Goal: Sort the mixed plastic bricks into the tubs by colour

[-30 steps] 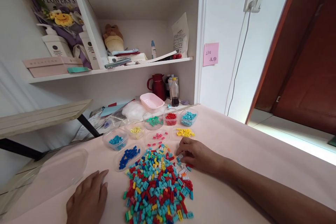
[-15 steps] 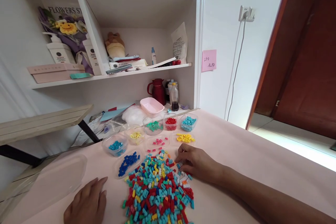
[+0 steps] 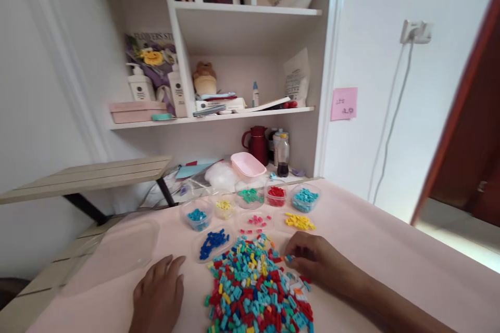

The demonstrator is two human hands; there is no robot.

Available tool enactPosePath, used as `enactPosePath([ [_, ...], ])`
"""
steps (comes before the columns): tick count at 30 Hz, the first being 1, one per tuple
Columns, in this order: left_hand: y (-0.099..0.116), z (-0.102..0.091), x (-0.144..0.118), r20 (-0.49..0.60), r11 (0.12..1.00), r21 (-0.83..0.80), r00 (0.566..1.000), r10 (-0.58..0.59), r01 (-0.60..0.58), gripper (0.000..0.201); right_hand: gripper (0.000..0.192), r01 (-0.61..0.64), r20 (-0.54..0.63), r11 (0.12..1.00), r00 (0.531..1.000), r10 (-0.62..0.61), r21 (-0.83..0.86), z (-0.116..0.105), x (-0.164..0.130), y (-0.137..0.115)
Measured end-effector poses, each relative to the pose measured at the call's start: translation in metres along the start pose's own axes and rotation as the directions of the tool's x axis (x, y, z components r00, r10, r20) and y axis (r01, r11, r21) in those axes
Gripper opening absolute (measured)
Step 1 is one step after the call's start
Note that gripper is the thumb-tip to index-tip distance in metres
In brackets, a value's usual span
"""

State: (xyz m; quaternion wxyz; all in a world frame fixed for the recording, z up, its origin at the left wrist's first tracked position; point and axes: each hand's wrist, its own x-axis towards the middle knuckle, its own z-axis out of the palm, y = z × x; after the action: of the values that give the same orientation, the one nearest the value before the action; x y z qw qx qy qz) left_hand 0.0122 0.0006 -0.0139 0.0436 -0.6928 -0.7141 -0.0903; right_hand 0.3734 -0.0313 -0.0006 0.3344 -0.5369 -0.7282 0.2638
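Note:
A heap of small mixed-colour bricks [image 3: 258,286] lies on the pale pink table [image 3: 390,260]. My right hand [image 3: 316,260] rests at the heap's upper right edge, fingers curled down onto the bricks; whether it pinches one I cannot tell. My left hand [image 3: 160,294] lies flat on the table, left of the heap, holding nothing. Beyond the heap stand small clear cups of sorted bricks: dark blue [image 3: 213,242], light blue [image 3: 197,216], pale yellow [image 3: 224,205], green [image 3: 250,195], red [image 3: 276,192], teal [image 3: 304,199], pink [image 3: 255,219] and yellow [image 3: 299,221].
A large clear lid [image 3: 121,247] lies at the left of the table. Behind the cups are a pink tub [image 3: 248,165], a red jug [image 3: 258,143] and bottles [image 3: 282,148] under a cluttered white shelf. A wooden bench [image 3: 89,177] stands at left, a door at right.
The view has swung left and tilted up, so everything has shifted right in frame. My right hand stays at the heap's upper right edge; my left hand stays flat.

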Motion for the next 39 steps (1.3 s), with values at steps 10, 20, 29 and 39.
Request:
enactPosePath([
  [10,0.003,-0.011,-0.014,-0.011,0.995,-0.102,1.0,-0.013,0.012,0.05,0.023,-0.093,0.027,0.983,0.996,0.09,0.16,0.009,0.005,0.009],
  [20,0.004,-0.012,-0.005,0.002,1.0,-0.009,1.0,-0.021,0.021,0.05,0.025,-0.089,-0.08,0.814,0.983,0.164,0.574,-0.013,0.019,-0.047],
  [29,0.005,-0.011,-0.006,0.015,1.0,-0.006,1.0,-0.007,0.007,0.05,0.033,-0.151,0.009,0.65,0.977,0.215,0.744,0.011,0.031,-0.062],
  [39,0.006,-0.02,-0.011,0.031,1.0,-0.028,0.999,0.012,-0.011,0.05,0.019,-0.086,-0.056,0.811,0.988,0.145,0.578,0.074,0.131,-0.122],
])
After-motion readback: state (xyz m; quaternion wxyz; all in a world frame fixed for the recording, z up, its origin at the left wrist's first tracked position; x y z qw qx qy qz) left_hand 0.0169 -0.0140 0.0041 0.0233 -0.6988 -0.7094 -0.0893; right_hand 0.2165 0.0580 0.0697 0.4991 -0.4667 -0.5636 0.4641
